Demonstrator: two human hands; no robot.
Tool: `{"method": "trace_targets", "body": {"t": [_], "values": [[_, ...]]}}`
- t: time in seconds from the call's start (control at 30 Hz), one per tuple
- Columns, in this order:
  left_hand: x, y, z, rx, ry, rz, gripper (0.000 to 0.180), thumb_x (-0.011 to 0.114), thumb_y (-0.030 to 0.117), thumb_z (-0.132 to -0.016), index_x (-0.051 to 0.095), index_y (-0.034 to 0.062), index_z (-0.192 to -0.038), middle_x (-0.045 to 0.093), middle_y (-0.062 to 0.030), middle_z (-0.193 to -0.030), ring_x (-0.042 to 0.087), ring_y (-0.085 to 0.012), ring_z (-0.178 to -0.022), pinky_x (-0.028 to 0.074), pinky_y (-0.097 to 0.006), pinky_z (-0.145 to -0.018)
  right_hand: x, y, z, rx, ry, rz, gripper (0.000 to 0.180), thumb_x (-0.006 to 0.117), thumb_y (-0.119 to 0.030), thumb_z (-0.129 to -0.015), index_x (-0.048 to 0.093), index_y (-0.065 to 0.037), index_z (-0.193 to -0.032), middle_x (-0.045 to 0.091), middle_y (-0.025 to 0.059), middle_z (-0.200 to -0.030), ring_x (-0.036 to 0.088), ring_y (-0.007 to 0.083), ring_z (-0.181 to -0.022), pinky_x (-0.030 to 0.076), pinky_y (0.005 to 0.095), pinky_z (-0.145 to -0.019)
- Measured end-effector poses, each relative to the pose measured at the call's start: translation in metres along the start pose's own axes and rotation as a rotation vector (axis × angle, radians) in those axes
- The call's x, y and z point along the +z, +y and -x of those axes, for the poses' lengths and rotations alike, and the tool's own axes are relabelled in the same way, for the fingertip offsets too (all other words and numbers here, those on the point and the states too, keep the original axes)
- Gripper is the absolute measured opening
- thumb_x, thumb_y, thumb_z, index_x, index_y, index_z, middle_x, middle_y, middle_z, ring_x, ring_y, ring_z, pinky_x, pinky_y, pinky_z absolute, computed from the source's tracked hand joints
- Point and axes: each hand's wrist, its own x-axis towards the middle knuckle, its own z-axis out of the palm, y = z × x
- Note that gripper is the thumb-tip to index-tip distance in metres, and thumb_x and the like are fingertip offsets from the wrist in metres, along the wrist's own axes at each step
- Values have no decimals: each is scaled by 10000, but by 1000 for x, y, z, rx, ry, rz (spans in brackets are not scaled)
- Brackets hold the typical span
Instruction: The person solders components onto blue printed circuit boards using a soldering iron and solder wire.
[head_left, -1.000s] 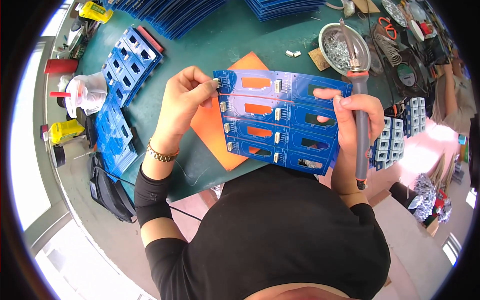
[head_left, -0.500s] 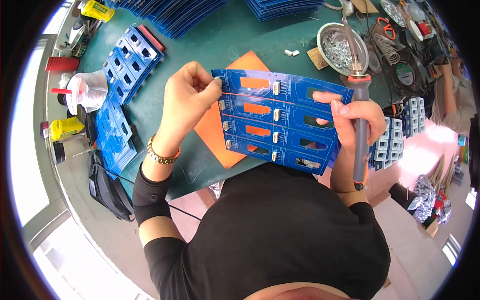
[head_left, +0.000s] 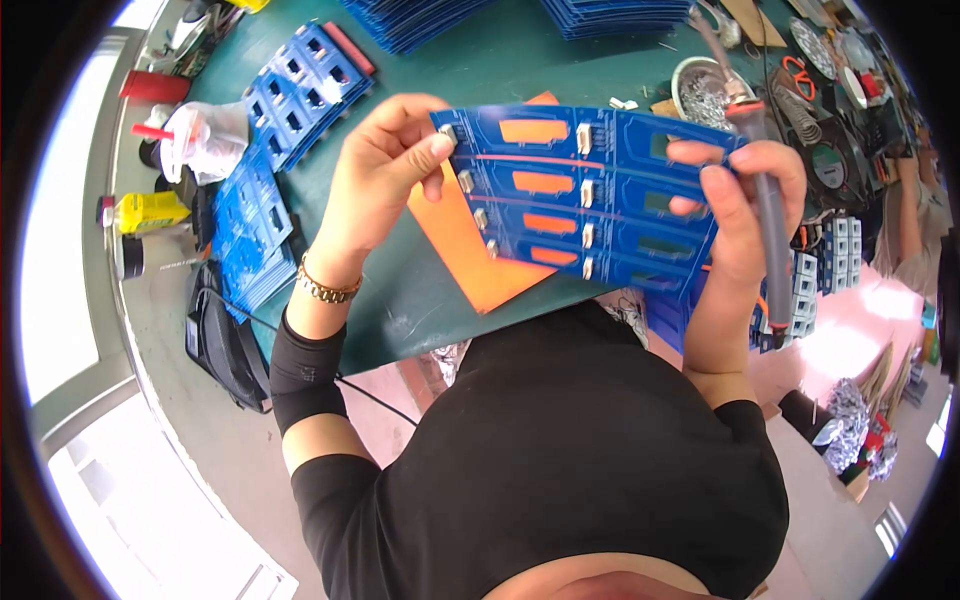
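A blue circuit board panel point(head_left: 555, 205) with rectangular cutouts is held up and tilted over an orange sheet point(head_left: 470, 265) on the green tabletop. Rows of small white connectors point(head_left: 585, 138) line its left edge and middle. My left hand point(head_left: 390, 170) pinches the panel's upper left corner, thumb against the connector there. At the right edge, the fingers of my right hand point(head_left: 740, 205) grip the panel from both sides. That same hand also holds a soldering iron point(head_left: 773, 240) with a grey handle, its metal end pointing up and away from the panel.
Stacks of blue boards point(head_left: 410, 22) stand at the back, with more boards point(head_left: 310, 90) at the left. A lidded cup point(head_left: 205, 150), a yellow bottle point(head_left: 150, 212) and a black case point(head_left: 225, 345) sit far left. To the right are a dish of metal scraps point(head_left: 705, 95), scissors point(head_left: 797, 78) and a black fan point(head_left: 832, 165).
The panel has shifted a little up and right with both hands and tilted differently. The soldering iron has moved right with my right hand. The whole view has shifted slightly.
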Motion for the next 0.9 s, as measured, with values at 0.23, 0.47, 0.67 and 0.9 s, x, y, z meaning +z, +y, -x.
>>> {"method": "trace_targets", "body": {"t": [0.23, 0.47, 0.67, 0.9], "values": [[-8, 24, 35, 523, 214, -504, 262, 718, 12, -788, 659, 30, -1042, 656, -12, -774, 530, -24, -535, 413, -152, -446, -35, 70, -28, -359, -12, -97, 385, 715, -86, -805, 474, -15, -1096, 596, 182, -983, 649, 336, -924, 564, 398, -755], [-29, 3, 38, 974, 197, -953, 297, 753, -16, -725, 685, 45, -1007, 666, -32, -755, 577, -54, -534, 448, -152, -471, -50, 50, 13, -551, 220, 376, 664, 424, -613, -887, 465, 5, -1126, 605, 189, -879, 497, 171, -591, 424, 264, -529], [-33, -19, 17, 1388, 239, -815, 306, 727, 21, -719, 663, 62, -1016, 628, -84, -693, 602, -216, -547, 456, -277, -473, 2, 37, 98, -180, 93, 278, 467, 495, -289, -883, 467, 82, -1165, 585, 177, -883, 610, 205, -728, 538, 335, -669], [-21, -25, 22, 1219, 314, -596, 257, 734, 34, -713, 659, 61, -957, 598, -59, -639, 553, -145, -483, 416, -233, -441, 83, 36, 94, 238, -522, 187, 204, 571, 38, -824, 635, 69, -1015, 686, 116, -886, 661, 164, -815, 516, 260, -745]]}}
